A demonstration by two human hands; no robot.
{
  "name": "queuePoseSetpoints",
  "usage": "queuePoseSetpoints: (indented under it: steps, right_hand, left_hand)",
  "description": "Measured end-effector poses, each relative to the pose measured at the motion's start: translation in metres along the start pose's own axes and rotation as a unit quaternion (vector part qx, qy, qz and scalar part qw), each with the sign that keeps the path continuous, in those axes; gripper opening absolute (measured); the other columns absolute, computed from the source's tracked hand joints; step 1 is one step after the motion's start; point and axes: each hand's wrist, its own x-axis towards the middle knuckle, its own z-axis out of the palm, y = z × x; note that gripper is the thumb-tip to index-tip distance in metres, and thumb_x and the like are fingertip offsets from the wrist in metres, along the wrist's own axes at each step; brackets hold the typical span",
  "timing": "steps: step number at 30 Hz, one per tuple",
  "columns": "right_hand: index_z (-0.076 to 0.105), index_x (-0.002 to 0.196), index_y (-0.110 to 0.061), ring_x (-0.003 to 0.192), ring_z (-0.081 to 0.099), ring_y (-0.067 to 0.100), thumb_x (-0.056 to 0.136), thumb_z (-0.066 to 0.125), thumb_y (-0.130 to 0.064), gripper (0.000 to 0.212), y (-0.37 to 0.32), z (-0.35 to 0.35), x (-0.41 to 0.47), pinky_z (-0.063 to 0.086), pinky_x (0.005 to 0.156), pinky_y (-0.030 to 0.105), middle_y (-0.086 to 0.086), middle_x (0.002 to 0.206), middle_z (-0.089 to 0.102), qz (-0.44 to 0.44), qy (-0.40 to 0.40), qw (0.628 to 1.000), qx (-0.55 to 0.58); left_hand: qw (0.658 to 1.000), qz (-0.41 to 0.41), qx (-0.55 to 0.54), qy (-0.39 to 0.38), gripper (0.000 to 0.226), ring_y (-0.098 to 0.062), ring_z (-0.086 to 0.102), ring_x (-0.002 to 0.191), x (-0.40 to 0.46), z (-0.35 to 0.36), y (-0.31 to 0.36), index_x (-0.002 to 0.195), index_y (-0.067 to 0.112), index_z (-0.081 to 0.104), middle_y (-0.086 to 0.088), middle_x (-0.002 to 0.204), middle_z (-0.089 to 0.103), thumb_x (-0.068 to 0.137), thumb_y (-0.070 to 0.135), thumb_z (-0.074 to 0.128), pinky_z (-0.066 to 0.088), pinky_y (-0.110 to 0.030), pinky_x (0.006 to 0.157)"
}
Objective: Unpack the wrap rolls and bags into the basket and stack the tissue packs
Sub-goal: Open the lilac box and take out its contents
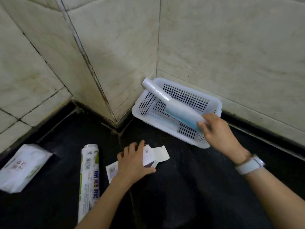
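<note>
Your right hand (217,129) grips the wrap roll (171,103) by its near end, over the basket (212,104), pointing up-left toward the wall corner. Your left hand (133,164) presses flat on the opened box (156,155).

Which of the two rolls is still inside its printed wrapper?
The white roll with green and blue print, lying on the dark counter. The clear bluish roll in the right hand is bare.

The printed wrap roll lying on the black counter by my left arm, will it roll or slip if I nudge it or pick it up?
Probably rolls: the printed wrap roll is a long cylinder lying flat on the smooth black counter. Its glossy wrapper looks somewhat slippery. It looks stiff.
</note>
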Motion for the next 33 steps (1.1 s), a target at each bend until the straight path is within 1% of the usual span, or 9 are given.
queuePoseSetpoints:
  steps: [2, 4, 8, 15, 19, 23, 28, 30, 33]
  right_hand:
    - [0.055, 0.081, -0.007, 0.068, 0.043, 0.020, 0.091, 0.047, -0.012, 0.014, -0.002, 0.017, 0.025, 0.031, 0.066, 0.029, 0.005, 0.079, 0.048, -0.003, -0.045, 0.999, 0.017]
    - [0.053, 0.077, -0.008, 0.060, 0.042, 0.017, 0.092, 0.045, -0.010, 0.016, -0.004, 0.035, 0.049, 0.032, 0.062, 0.028, 0.005, 0.072, 0.048, -0.005, -0.104, 0.994, 0.024]
    - [0.058, 0.083, -0.006, 0.054, 0.045, 0.010, 0.092, 0.049, -0.017, 0.017, -0.005, 0.063, 0.079, 0.033, 0.052, 0.021, 0.000, 0.063, 0.049, 0.008, -0.225, 0.972, 0.061]
    - [0.034, 0.054, -0.018, 0.060, 0.042, 0.018, 0.089, 0.049, -0.016, 0.038, -0.001, 0.094, 0.096, 0.032, 0.062, 0.026, 0.001, 0.063, 0.043, -0.021, -0.268, 0.961, -0.056]
    - [0.057, 0.086, -0.005, 0.079, 0.054, 0.027, 0.090, 0.048, -0.013, 0.013, 0.000, 0.102, 0.090, 0.041, 0.068, 0.031, 0.010, 0.092, 0.053, -0.027, -0.169, 0.976, -0.137]
    - [0.056, 0.095, -0.003, 0.078, 0.055, 0.028, 0.092, 0.047, -0.017, 0.017, -0.001, 0.095, 0.089, 0.048, 0.069, 0.036, 0.009, 0.092, 0.051, -0.068, -0.107, 0.987, -0.099]
    - [0.057, 0.091, -0.008, 0.074, 0.055, 0.023, 0.093, 0.049, -0.017, 0.012, 0.005, 0.095, 0.096, 0.037, 0.069, 0.023, -0.001, 0.075, 0.055, 0.006, -0.241, 0.968, 0.076]
    - [0.056, 0.103, -0.004, 0.077, 0.061, 0.030, 0.092, 0.048, -0.014, 0.017, 0.011, 0.101, 0.098, 0.047, 0.074, 0.032, 0.010, 0.080, 0.061, -0.002, -0.267, 0.962, 0.048]
    - [0.032, 0.133, -0.019, 0.086, 0.061, 0.030, 0.091, 0.049, -0.020, 0.046, 0.018, 0.108, 0.100, 0.049, 0.073, 0.035, 0.017, 0.098, 0.065, -0.034, -0.265, 0.963, -0.041]
  left_hand:
    - [0.999, 0.017, 0.001, -0.047, 0.124, -0.028, 0.000, 0.142, 0.014, -0.007, 0.000, 0.144, 0.028, -0.008, -0.006, 0.156, -0.001, 0.053, 0.074, 0.062, 0.006, -0.056, 0.113]
    - [0.998, 0.047, 0.002, -0.031, 0.123, -0.025, -0.014, 0.142, 0.029, -0.017, 0.002, 0.143, 0.029, -0.011, -0.004, 0.156, -0.012, 0.054, 0.078, 0.058, -0.004, -0.057, 0.112]
    - [0.988, 0.098, -0.013, 0.119, 0.086, -0.022, -0.011, 0.143, 0.057, -0.030, 0.007, 0.145, 0.025, 0.005, -0.004, 0.157, -0.001, 0.079, 0.065, 0.043, -0.004, -0.054, 0.113]
    - [0.992, 0.068, 0.006, 0.104, 0.068, -0.018, -0.017, 0.142, 0.077, -0.017, 0.004, 0.146, 0.021, -0.001, -0.001, 0.158, -0.005, 0.092, 0.051, 0.028, -0.001, -0.053, 0.114]
    - [0.989, 0.074, 0.005, 0.124, 0.065, -0.014, -0.022, 0.137, 0.076, -0.012, 0.002, 0.146, 0.022, 0.001, -0.001, 0.158, -0.001, 0.093, 0.049, 0.028, 0.002, -0.053, 0.114]
    - [0.988, 0.082, -0.009, 0.133, 0.064, -0.015, -0.019, 0.137, 0.076, -0.012, 0.001, 0.146, 0.021, 0.006, -0.003, 0.158, 0.006, 0.093, 0.043, 0.034, 0.007, -0.055, 0.114]
    - [0.988, 0.074, -0.005, 0.135, 0.063, -0.014, -0.017, 0.137, 0.075, -0.013, 0.002, 0.146, 0.021, 0.007, -0.002, 0.158, 0.006, 0.093, 0.041, 0.036, 0.009, -0.053, 0.114]
    - [0.988, 0.074, -0.007, 0.136, 0.063, -0.015, -0.016, 0.138, 0.075, -0.014, 0.003, 0.146, 0.021, 0.008, -0.002, 0.158, 0.008, 0.093, 0.040, 0.037, 0.011, -0.053, 0.114]
    - [0.986, 0.081, -0.009, 0.147, 0.062, -0.018, -0.012, 0.138, 0.075, -0.014, 0.003, 0.145, 0.019, 0.013, -0.005, 0.157, 0.012, 0.093, 0.038, 0.041, 0.014, -0.055, 0.113]
